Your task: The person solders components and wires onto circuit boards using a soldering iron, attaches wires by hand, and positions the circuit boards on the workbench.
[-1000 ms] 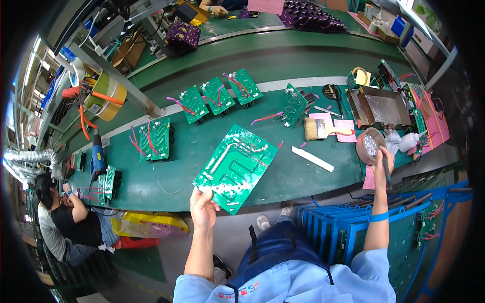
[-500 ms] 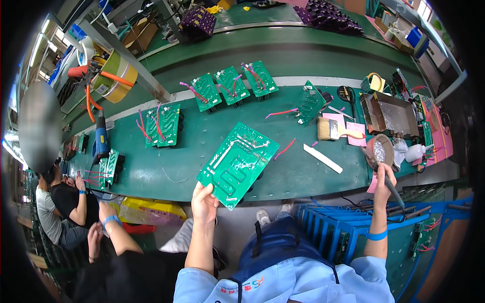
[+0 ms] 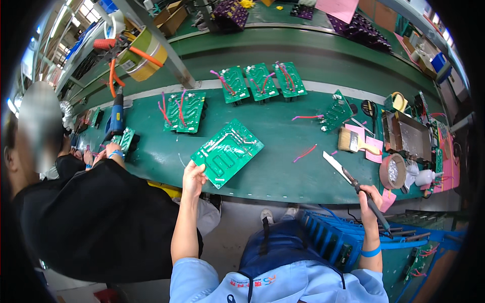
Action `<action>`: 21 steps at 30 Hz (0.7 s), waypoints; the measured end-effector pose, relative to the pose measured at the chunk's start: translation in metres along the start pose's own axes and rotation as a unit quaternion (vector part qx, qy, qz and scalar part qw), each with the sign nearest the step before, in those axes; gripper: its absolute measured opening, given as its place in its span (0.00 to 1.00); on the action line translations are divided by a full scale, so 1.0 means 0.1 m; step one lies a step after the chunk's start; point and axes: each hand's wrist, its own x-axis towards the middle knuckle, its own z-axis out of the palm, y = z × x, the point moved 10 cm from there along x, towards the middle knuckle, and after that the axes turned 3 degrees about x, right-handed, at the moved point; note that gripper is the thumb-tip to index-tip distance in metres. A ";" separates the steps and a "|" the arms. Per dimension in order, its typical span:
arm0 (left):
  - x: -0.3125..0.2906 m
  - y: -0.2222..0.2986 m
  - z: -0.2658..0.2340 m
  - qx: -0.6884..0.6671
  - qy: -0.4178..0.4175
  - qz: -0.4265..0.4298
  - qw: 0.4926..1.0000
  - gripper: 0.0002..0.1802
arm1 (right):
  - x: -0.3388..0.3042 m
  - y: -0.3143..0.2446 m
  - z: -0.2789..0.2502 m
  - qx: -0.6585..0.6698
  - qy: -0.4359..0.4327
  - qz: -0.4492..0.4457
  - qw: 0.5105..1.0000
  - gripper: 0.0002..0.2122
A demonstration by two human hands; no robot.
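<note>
Between the closed fingers of my left hand [image 3: 194, 178] is the near-left corner of a green circuit board [image 3: 228, 151]. The board is held tilted above the bench, its traced side with silvery solder strips showing. My right hand [image 3: 370, 198] is wrapped round the dark handle of a soldering iron [image 3: 378, 214]. The iron points up and left, its tip close to a white strip [image 3: 334, 164] on the bench and apart from the board. A round brown dish [image 3: 392, 170] with silvery bits inside stands to the right of this hand.
Several green boards with red wires [image 3: 262, 83] line the back of the green bench [image 3: 283, 126]. A brush [image 3: 356, 140], a metal tray [image 3: 411, 134] and a white bottle [image 3: 426, 177] stand right. A blue rack [image 3: 323, 232] is below. A co-worker in black [image 3: 101, 217] leans in at left.
My right hand has brought the soldering iron left, away from the round dish. The circuit board stays in my left hand. The view has shifted, and the co-worker at left now leans toward the bench.
</note>
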 end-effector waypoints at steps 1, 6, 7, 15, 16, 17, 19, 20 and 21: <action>0.01 0.00 -0.09 0.010 0.013 0.008 1.000 0.12 | -0.01 0.02 0.03 -0.002 -0.010 0.015 1.000 0.06; -0.12 0.10 -0.49 0.024 0.001 0.032 0.999 0.15 | -0.01 0.07 0.10 -0.004 -0.028 0.041 0.999 0.07; -0.18 0.11 -0.61 0.008 0.024 0.038 0.999 0.15 | -0.01 0.07 0.10 0.003 -0.024 0.040 0.999 0.07; -0.43 0.09 -1.12 -0.020 0.064 0.064 0.996 0.19 | 0.05 0.03 0.23 0.009 -0.042 0.032 0.999 0.07; -0.42 0.07 -1.15 -0.022 0.062 0.062 0.996 0.18 | 0.06 0.03 0.26 0.003 -0.052 0.035 0.998 0.07; -0.41 0.05 -1.22 -0.020 0.077 0.060 0.995 0.17 | 0.06 0.03 0.28 0.001 -0.054 0.041 0.998 0.07; -0.34 0.06 -1.31 -0.019 0.074 0.071 0.994 0.17 | 0.07 0.00 0.32 -0.001 -0.066 0.034 0.997 0.07; -0.29 0.05 -1.32 -0.022 0.051 0.072 0.996 0.16 | 0.07 0.00 0.31 0.001 -0.059 0.036 0.998 0.07; -0.25 0.03 -1.36 -0.024 0.044 0.068 0.996 0.15 | 0.07 -0.01 0.32 0.000 -0.059 0.029 0.998 0.07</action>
